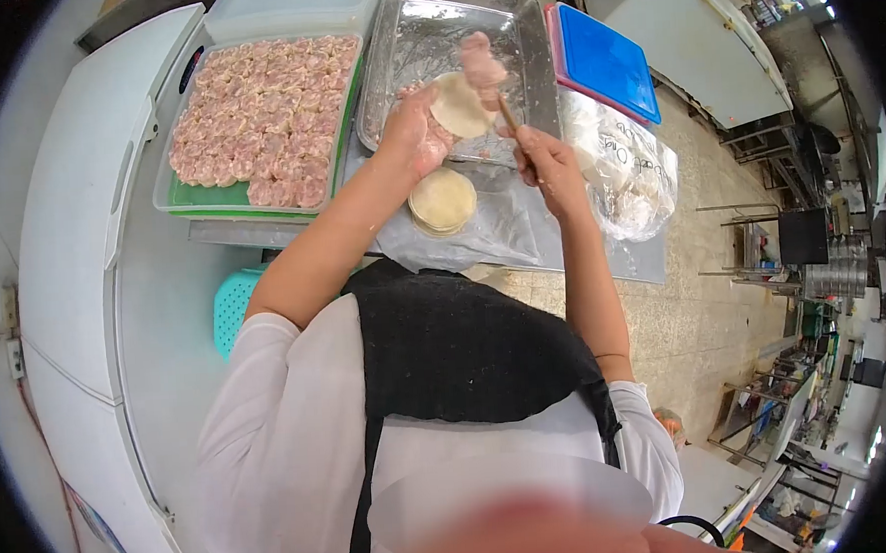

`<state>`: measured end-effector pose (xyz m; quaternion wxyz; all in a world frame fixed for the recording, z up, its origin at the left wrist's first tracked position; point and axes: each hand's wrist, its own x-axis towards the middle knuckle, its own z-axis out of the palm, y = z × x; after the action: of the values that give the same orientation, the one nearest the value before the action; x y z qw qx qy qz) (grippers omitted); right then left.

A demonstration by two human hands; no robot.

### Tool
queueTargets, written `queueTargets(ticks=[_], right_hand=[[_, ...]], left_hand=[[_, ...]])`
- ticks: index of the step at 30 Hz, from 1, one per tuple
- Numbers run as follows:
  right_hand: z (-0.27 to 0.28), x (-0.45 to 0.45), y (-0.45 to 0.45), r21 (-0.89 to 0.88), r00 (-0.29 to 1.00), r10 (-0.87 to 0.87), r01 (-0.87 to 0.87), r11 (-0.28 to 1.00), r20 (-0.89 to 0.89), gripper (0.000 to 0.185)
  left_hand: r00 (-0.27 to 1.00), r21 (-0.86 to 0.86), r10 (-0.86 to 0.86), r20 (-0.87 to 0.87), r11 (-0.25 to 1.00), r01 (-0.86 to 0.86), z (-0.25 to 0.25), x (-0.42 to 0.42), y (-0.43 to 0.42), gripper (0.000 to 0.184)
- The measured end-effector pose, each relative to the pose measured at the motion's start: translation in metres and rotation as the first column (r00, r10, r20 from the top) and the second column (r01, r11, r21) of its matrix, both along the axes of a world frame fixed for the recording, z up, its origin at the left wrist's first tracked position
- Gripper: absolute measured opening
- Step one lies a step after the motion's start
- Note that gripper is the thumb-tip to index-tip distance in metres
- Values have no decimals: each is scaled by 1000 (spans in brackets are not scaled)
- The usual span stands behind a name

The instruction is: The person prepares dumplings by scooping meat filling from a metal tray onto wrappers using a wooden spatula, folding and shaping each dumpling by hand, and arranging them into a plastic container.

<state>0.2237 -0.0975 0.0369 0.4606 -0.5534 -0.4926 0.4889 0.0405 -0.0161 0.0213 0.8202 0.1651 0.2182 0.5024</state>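
My left hand (pixel 418 136) holds a round, pale dumpling wrapper (pixel 460 106) over the near part of a metal tray (pixel 540 59). A thin wooden stick (pixel 507 115) is gripped in my right hand (pixel 547 167). On its far end sits a lump of pink minced meat (pixel 482 62), beside and slightly above the wrapper. Smears of meat coat the tray's bottom, and more meat shows behind my left hand. Just below my hands, a stack of round wrappers (pixel 442 198) lies on a plastic sheet (pixel 500 218).
To the left, a clear plastic container (pixel 166 199) holds rows of meat-filled dumplings (pixel 264 106). On the right are a blue-lidded box (pixel 607 63) and a plastic bag (pixel 623 167) with white contents. A turquoise basket (pixel 232 310) stands below the table's left side, near a white fridge (pixel 79 215).
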Motion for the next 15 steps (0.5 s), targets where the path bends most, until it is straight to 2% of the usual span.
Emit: queueTargets(ticks=[1, 2, 3, 4, 5, 6, 7, 8, 9, 10, 11, 13, 14, 15], right_hand=[[-7, 1, 2, 37, 999, 43, -43, 998, 8, 34], [-12, 3, 3, 1, 980, 37, -38, 999, 195, 31], [-18, 10, 5, -2, 981, 33, -33, 999, 193, 31], [-24, 21, 10, 175, 894, 6, -94, 980, 448, 30], [-30, 32, 14, 322, 745, -68, -203, 925, 664, 30], [3, 32, 7, 151, 654, 2, -178, 972, 757, 28], [21, 37, 5, 153, 651, 6, -188, 970, 759, 28], [33, 45, 6, 151, 559, 10, -241, 959, 829, 27], [41, 51, 6, 143, 460, 8, -291, 946, 888, 27], [43, 51, 8, 245, 517, -57, -304, 921, 854, 25], [38, 52, 13, 246, 517, -53, -312, 918, 854, 25], [19, 59, 27, 286, 522, -6, -459, 841, 853, 24], [17, 70, 38, 256, 452, -6, -493, 832, 892, 23], [30, 71, 39, 254, 452, 6, -510, 822, 892, 23]], left_hand=[[993, 4, 25, 118, 1000, -26, 6, 5, 0, 44], [993, 3, 21, 116, 1000, -22, 12, 6, 2, 44], [985, -21, 83, 150, 997, -81, 22, 7, 3, 49], [972, -49, 148, 183, 989, -141, 25, 8, 3, 55], [971, -52, 150, 184, 988, -143, 18, 8, 6, 55], [969, -63, 195, 149, 980, -187, 6, 7, 11, 59], [963, -72, 242, 115, 969, -235, -3, 7, 15, 62], [958, -101, 276, 73, 958, -268, -9, 11, 14, 70], [955, -101, 286, 74, 955, -279, -9, 14, 13, 70], [962, -135, 257, 88, 960, -244, -9, 18, 13, 70], [968, -167, 228, 104, 963, -209, -9, 22, 13, 70], [962, -134, 250, 107, 963, -236, 7, 29, 7, 69], [958, -102, 265, 112, 962, -254, 12, 31, 6, 67], [952, -105, 285, 111, 956, -274, 3, 28, 11, 67]])
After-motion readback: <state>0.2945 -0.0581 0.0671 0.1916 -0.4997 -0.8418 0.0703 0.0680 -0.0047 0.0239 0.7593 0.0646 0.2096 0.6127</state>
